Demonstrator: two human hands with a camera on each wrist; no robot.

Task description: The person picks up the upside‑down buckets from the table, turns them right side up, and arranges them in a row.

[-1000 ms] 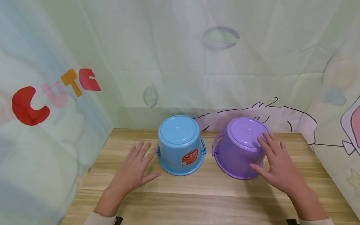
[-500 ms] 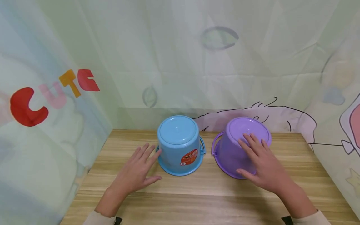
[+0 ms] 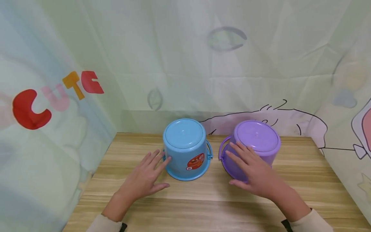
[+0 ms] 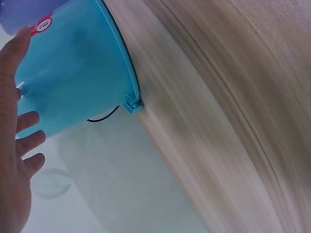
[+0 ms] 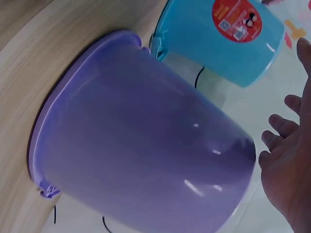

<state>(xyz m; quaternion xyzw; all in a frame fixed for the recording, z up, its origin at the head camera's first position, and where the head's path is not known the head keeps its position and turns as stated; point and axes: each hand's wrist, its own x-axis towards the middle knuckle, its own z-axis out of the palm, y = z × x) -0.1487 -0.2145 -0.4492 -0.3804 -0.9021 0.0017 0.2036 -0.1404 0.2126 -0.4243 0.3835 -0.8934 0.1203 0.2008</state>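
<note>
Two plastic buckets stand upside down on the wooden table. The blue bucket (image 3: 184, 135) carries a round red sticker (image 3: 195, 161) on its front. To its right is the purple bucket (image 3: 256, 137), its handle resting at its left side. My left hand (image 3: 142, 180), fingers spread and nearly straight, is beside the blue bucket's lower left; the left wrist view shows it near the wall, contact unclear. In front of the purple bucket, my right hand (image 3: 255, 175) hovers with relaxed fingers, covering part of its wall. The right wrist view shows a gap between that hand and the purple bucket (image 5: 146, 136).
The wood-grain table (image 3: 191, 212) extends toward me and to both sides. A printed cloth (image 3: 185, 64) hangs behind it, and the left cloth bears coloured letters (image 3: 32, 111). Between the buckets is a narrow strip of tabletop.
My right hand has moved left across the front of the purple bucket. My left hand has shifted slightly right, closer to the blue bucket. Both buckets stay in place.
</note>
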